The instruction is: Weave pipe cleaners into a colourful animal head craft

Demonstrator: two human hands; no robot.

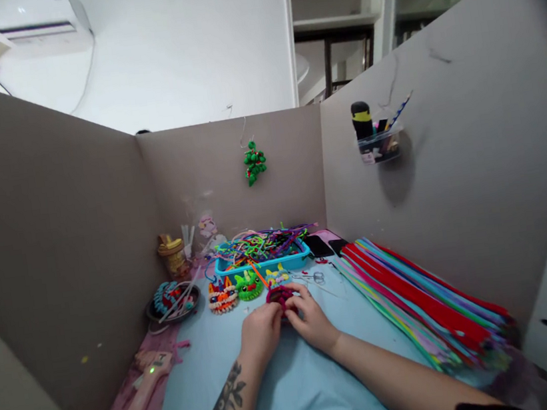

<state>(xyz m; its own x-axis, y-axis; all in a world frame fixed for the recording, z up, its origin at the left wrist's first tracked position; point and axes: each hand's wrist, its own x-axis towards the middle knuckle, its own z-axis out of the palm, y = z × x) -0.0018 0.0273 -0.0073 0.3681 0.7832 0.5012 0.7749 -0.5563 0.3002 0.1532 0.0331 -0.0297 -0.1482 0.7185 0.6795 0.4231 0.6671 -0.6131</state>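
Between both hands is a small dark magenta piece (278, 294) of fuzzy pipe cleaner, its far side showing above my fingers. My left hand (262, 331) pinches its near left edge. With thumb and fingers closed, my right hand (311, 315) grips its right side. An orange strip (258, 273) rises just behind it. Beyond my hands sit finished-looking fuzzy figures: an orange-and-white one (222, 297), a green one (248, 286) and a yellow-and-blue one (277, 276). Scissors (317, 277) lie to the right of them.
A blue basket (261, 266) heaped with pipe-cleaner pieces stands at the back. Long coloured pipe cleaners (421, 296) lie in bundles at right. A dark bowl (174, 305) and a glue gun (148, 383) are at left. Grey partitions (237, 203) surround the table.
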